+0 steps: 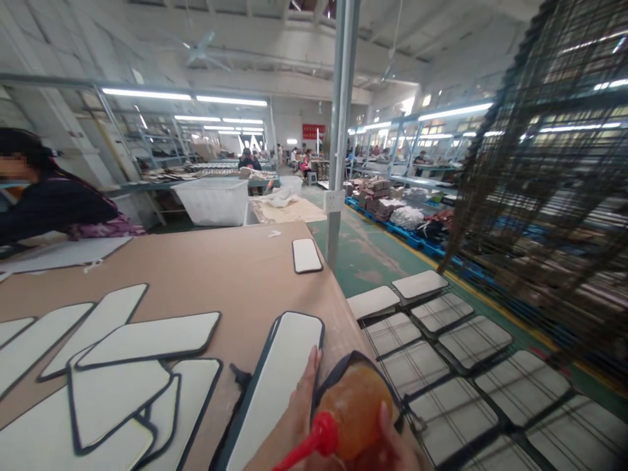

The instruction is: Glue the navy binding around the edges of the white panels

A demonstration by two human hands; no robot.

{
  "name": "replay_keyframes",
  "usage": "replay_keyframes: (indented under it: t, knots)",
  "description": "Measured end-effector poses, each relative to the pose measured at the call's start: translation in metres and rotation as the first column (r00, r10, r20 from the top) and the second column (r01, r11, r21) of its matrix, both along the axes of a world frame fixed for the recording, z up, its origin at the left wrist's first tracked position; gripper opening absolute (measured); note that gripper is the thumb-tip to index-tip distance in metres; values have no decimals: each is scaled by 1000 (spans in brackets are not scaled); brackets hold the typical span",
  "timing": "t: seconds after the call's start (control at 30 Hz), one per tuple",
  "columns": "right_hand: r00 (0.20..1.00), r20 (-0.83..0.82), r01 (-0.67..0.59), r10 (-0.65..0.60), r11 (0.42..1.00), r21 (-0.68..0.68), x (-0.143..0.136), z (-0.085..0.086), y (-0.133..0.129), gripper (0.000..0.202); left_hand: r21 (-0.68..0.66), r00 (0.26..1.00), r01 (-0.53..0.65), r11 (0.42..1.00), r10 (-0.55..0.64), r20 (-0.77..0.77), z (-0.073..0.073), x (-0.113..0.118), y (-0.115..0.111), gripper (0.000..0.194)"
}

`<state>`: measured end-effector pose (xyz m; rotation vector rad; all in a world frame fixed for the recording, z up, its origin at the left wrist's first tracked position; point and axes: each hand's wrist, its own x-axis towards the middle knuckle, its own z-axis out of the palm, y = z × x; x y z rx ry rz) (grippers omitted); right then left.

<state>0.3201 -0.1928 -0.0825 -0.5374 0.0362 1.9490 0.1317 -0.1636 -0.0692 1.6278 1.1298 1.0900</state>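
Note:
My right hand (400, 438) is closed around a squeeze bottle (363, 409) of amber liquid. Its red nozzle (309, 441) points down to the left. My left hand (297, 405) lies with outstretched fingers along the right edge of a long white panel with dark edging (275, 379), touching it. That panel seems to lie on others, with dark edges showing on its left. A dark curved edge (350, 360) shows behind the bottle; the rest of it is hidden. Several similar panels (152, 337) lie overlapping to the left on the brown-covered table (206, 275).
A small white panel (307, 255) lies near the table's far right corner. Right of the table, several panels (446, 353) rest on a wire rack, with raised mesh racks (549, 163) behind. A post (338, 131) stands beyond the corner. A co-worker (53, 190) sits at the left.

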Motion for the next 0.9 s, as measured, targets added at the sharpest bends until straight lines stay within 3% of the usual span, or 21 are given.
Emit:
replay_keyframes:
  t: [0.03,0.07,0.1,0.13,0.2,0.23,0.3,0.4,0.57,0.63,0.9]
  knots:
    - [997,-3,77,-77,997,1,9,0,4,46,-31,994,104,994,-105,-20,-6,-17,5,114]
    - [987,-5,162,-162,987,4,21,0,8,46,-65,993,99,993,-102,-55,-12,-34,12,115]
    - [966,-4,260,-260,966,3,32,2,14,47,-108,992,37,994,-49,-118,-19,-50,21,103]
    - [937,8,349,-349,937,4,43,5,19,51,-130,981,-99,987,75,-181,-26,-63,33,86]
    - [882,40,470,-469,882,-29,58,13,30,54,-67,868,-341,937,287,-405,-43,-77,60,62]
    - [863,51,504,-502,862,-47,61,18,34,54,11,771,-419,908,362,-524,-51,-76,74,60]
    - [857,42,516,-514,854,-67,58,27,40,49,69,666,-461,885,397,-632,-67,-65,95,66]
    - [863,20,505,-505,862,-45,43,31,47,43,57,632,-414,909,332,-700,-84,-42,108,63]
    - [834,33,552,-551,830,-83,38,20,51,31,44,436,-380,924,220,-873,-91,-44,112,58]
    - [827,29,561,-561,823,-95,44,17,49,29,43,390,-355,934,189,-901,-90,-47,116,57]
    - [811,48,584,-583,812,8,65,34,42,39,-3,408,-519,855,244,-880,-85,-34,122,55]
